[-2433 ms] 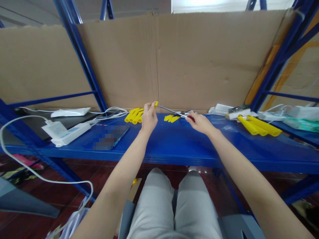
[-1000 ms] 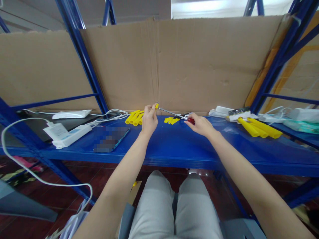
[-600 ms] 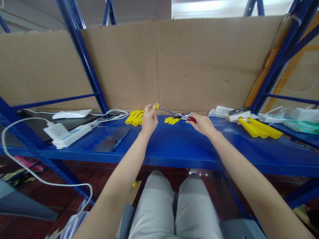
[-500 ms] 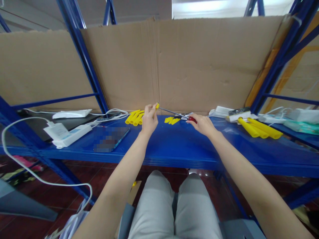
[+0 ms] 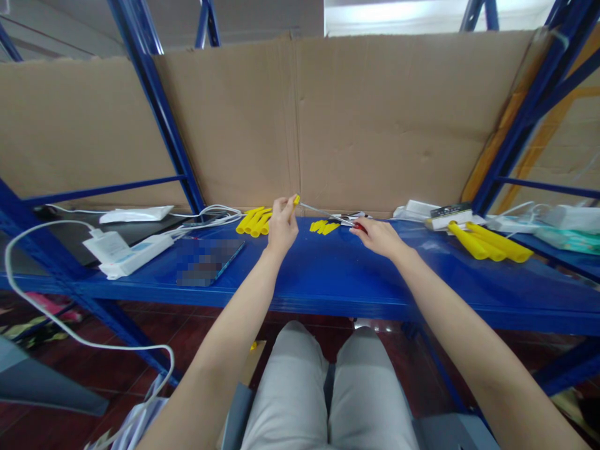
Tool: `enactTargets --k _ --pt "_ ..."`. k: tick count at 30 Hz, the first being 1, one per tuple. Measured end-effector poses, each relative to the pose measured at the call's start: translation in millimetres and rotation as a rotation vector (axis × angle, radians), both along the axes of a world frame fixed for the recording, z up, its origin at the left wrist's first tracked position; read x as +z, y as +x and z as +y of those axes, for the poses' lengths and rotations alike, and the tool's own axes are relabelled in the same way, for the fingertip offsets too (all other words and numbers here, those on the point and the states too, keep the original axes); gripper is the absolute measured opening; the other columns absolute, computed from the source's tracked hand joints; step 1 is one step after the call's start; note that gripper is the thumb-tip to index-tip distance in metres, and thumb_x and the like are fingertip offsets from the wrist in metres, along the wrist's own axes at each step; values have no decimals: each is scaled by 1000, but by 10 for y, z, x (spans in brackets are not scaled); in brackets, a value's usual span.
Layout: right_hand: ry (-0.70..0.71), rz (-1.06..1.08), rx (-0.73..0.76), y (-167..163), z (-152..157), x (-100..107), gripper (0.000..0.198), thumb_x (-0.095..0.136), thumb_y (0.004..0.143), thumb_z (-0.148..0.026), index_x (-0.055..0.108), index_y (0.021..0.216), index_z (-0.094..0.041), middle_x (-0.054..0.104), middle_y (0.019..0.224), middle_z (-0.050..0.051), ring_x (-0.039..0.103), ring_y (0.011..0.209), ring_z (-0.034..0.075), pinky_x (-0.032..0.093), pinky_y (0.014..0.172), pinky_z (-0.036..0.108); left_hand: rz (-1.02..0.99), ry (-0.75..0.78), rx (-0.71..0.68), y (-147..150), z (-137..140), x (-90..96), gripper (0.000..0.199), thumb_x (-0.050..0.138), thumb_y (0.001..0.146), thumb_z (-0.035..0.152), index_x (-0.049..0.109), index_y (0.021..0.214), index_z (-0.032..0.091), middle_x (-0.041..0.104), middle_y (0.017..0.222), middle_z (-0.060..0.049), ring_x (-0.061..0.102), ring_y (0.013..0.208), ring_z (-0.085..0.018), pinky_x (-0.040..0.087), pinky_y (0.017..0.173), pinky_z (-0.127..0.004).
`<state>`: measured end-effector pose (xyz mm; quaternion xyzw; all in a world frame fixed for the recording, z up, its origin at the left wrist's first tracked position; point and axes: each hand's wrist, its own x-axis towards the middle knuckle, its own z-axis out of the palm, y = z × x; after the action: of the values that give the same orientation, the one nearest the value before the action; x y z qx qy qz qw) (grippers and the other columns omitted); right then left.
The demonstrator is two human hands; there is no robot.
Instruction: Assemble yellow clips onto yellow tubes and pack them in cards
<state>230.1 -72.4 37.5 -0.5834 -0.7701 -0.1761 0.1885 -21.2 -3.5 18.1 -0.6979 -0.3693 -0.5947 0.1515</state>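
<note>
My left hand (image 5: 284,226) is closed around a yellow piece (image 5: 297,200), of which only the end shows above the fingers. In my right hand (image 5: 377,235) is a screwdriver (image 5: 360,227) with a red handle. Its long metal shaft points left and up, the tip at the yellow piece; whether it sits inside the piece I cannot tell. Several yellow tubes (image 5: 255,222) lie beside my left hand. Between the hands, under the shaft, rest several small yellow pieces (image 5: 323,227).
Larger yellow tubes (image 5: 494,242) lie at the right by a small black-and-white box (image 5: 450,215). To the left are a phone (image 5: 210,262), a white power strip (image 5: 135,256) and cables. Cardboard (image 5: 375,125) stands behind the blue shelf (image 5: 337,275).
Both hands keep nearly the same place and hold. The screwdriver's handle has turned slightly in my right hand, and its shaft now looks brighter.
</note>
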Motion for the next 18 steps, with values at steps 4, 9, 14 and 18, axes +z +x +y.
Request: enactTargets --k 4,9,14,18 --pt "-56 13 22 -14 3 2 34 41 96 -37 61 116 -19 72 104 11 67 92 24 44 73 29 9 -40 25 14 -23 6 39 44 88 14 58 124 18 55 112 -11 59 102 -20 48 91 -31" --pt "-99 78 43 60 35 10 29 44 94 -36 63 109 -20 73 95 9 67 85 22 41 67 26 40 -85 62 23 -60 22 42 45 85 10 59 124 16 54 113 -12 59 101 -21 47 94 -33" --pt "-138 137 -18 264 118 5 26 46 92 -32 63 106 -19 73 93 9 66 83 21 40 65 25 50 -119 54 23 -64 26 43 45 86 11 59 126 16 53 115 -13 60 100 -21 48 93 -34" --pt "-251 82 -186 424 174 -10 25 48 91 -28 64 107 -18 72 102 12 66 90 23 42 71 27 78 -106 28 45 -61 7 40 45 86 11 60 123 15 53 113 -12 60 100 -20 49 91 -32"
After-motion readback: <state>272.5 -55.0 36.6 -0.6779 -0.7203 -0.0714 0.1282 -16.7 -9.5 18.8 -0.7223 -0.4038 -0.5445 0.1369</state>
